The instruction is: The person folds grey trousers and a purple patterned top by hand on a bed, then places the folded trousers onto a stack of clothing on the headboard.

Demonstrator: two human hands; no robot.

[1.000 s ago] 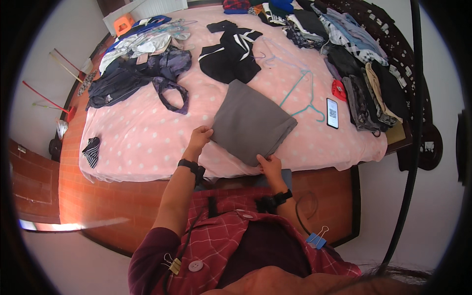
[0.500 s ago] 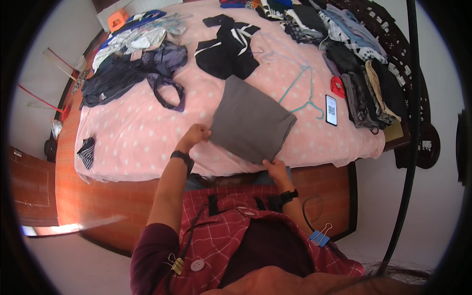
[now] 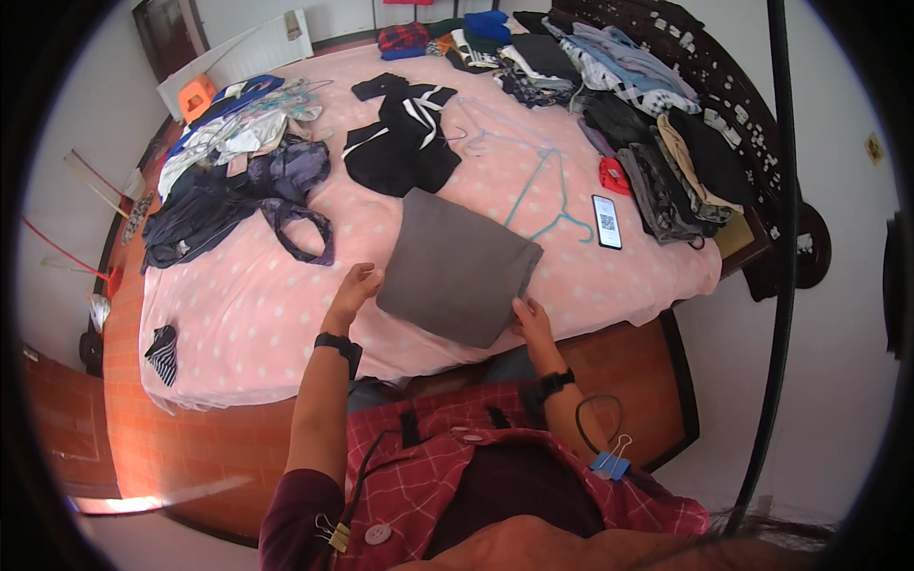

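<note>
- Lying at center of frame: gray folded garment [image 3: 457, 271], flat on pink polka-dot blanket [image 3: 276, 343], roughly squared, exact garment type unclear.
- At its left edge: left hand [image 3: 354, 289], fingers loosely curled; touching or just beside, pinching or not, cannot tell.
- By its lower right edge: right hand [image 3: 531, 321], fingertips up against the cloth or nearly so; grip cannot be told.
- Step in hand, judging by pose: squaring up or mid-fold, cloth already reduced to a compact panel.
- Next move, probably: calls for a firm pinch on both sides, fold edges kept aligned, layers not slipping.
- Right of center: teal hanger [image 3: 564, 215], running up to the garment's upper right edge; possibly partly under, cannot tell. Worth keeping out of the fold.
- Farther right: smartphone [image 3: 606, 222], screen lit, near the hanger hook.
- Upper center: black top with white stripes [image 3: 400, 152], spread out.
- Upper left: heap of loose clothes [image 3: 214, 209].
- Right and upper right: folded clothes [image 3: 657, 190] in rows.
- Lower left: small striped cloth [image 3: 164, 357], well apart.
</note>
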